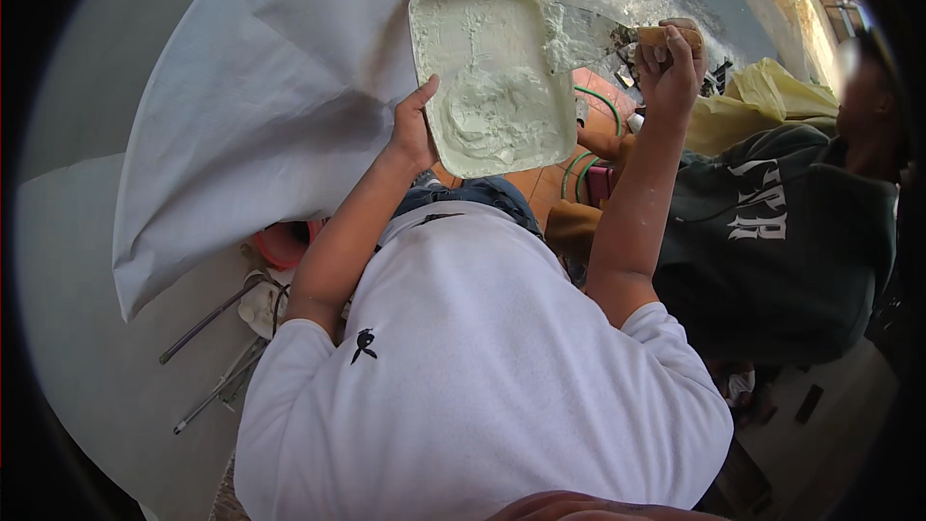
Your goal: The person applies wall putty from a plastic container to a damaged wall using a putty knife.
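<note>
My left hand (415,127) grips the left edge of a shallow rectangular tray (421,14), its thumb over the rim and its other fingers hidden underneath. Wet, pale green-white paste (506,116) coats the tray and lies thickest in the near half. In my right hand (672,68) is the wooden handle of a broad putty knife (590,37). Its blade reaches left to the tray's right rim, where a lump of paste clings to the blade's end. The blade is smeared with paste, and dark marks show near the handle.
Whitish sheeting (260,87) hangs at the left, above metal poles (217,314) and a red bucket (285,243). Close on my right is another person in a dark hoodie (772,241), beside yellowish plastic sheeting (762,101). A green hose (606,101) crosses the tiled floor (535,181).
</note>
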